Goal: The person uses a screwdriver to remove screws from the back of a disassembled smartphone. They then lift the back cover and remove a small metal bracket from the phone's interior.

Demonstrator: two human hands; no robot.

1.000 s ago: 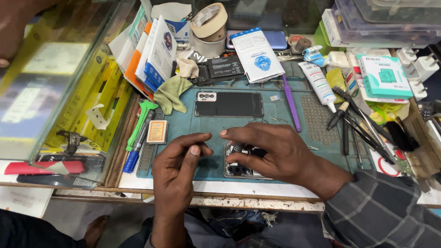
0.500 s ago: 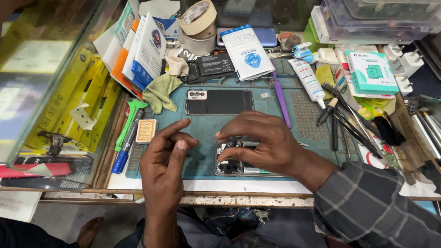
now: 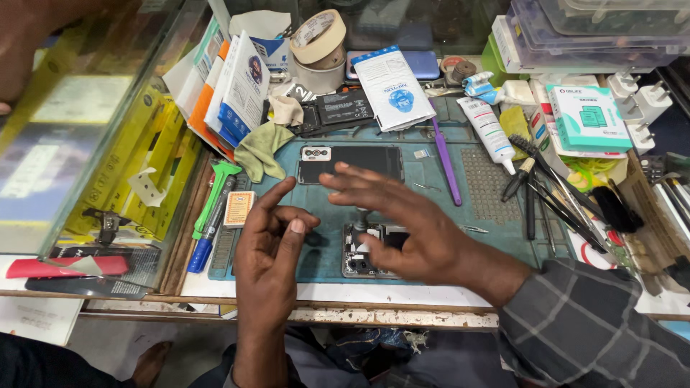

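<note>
R hand (image 3: 417, 230) hovers flat, palm down, fingers spread wide, holding nothing. It sits over the opened phone (image 3: 363, 251) w/ exposed internals, covering its right part; can't tell if palm touches it. L hand (image 3: 269, 248) is just left of that phone, half curled, index finger raised, thumb near the middle finger. Nothing visible btwn the fingers, but too small to be sure.

Both hands are over the teal work mat (image 3: 431, 208). Just beyond R fingertips: black phone back cover (image 3: 352, 159), camera cutout at its left end. Right of R hand & farther out: purple spudger (image 3: 445, 162), lying lengthwise. Farther right: white glue tube (image 3: 489, 133), then a bunch of black tweezers/tools (image 3: 553, 190). Left of L hand: small orange card (image 3: 238, 208), green-handled tool (image 3: 212, 197) & blue pen (image 3: 205, 241) side by side at mat edge. Beyond L hand: green cloth (image 3: 259, 151); past that, tape roll (image 3: 318, 37) at the back.
</note>
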